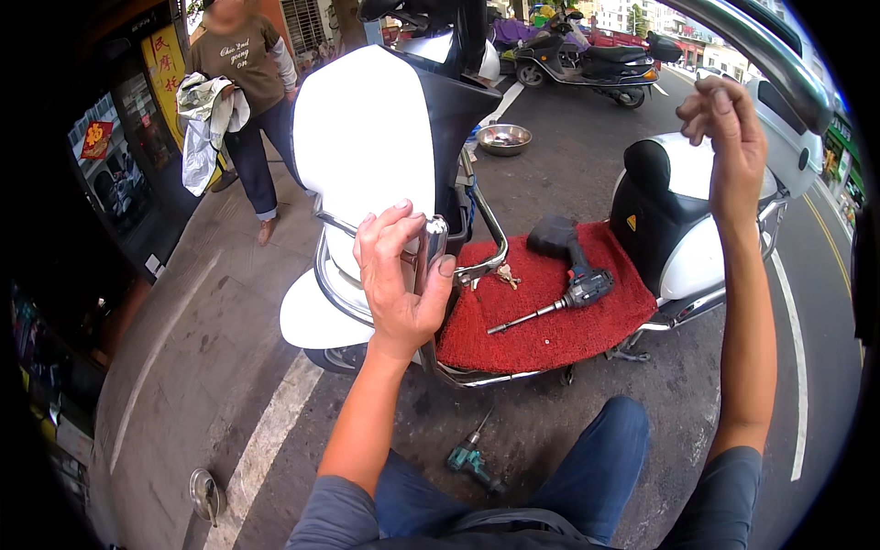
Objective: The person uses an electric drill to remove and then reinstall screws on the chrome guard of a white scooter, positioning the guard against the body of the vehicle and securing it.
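Curving around an upright chrome bar [436, 240] at the front of the white scooter [367, 128], the left hand [401, 280] has thumb and fingers apart, grip impossible to tell; the right hand [736, 147], fingers half curled, hangs near a silver tube [777, 60].

Daylight bleaches the white scooter front [367, 128] (nearly featureless), and fisheye distortion bends outer edges.

The bar [434, 244] looks shiny metal, the panel [367, 137] smooth plastic, the mat [579, 330] rough.
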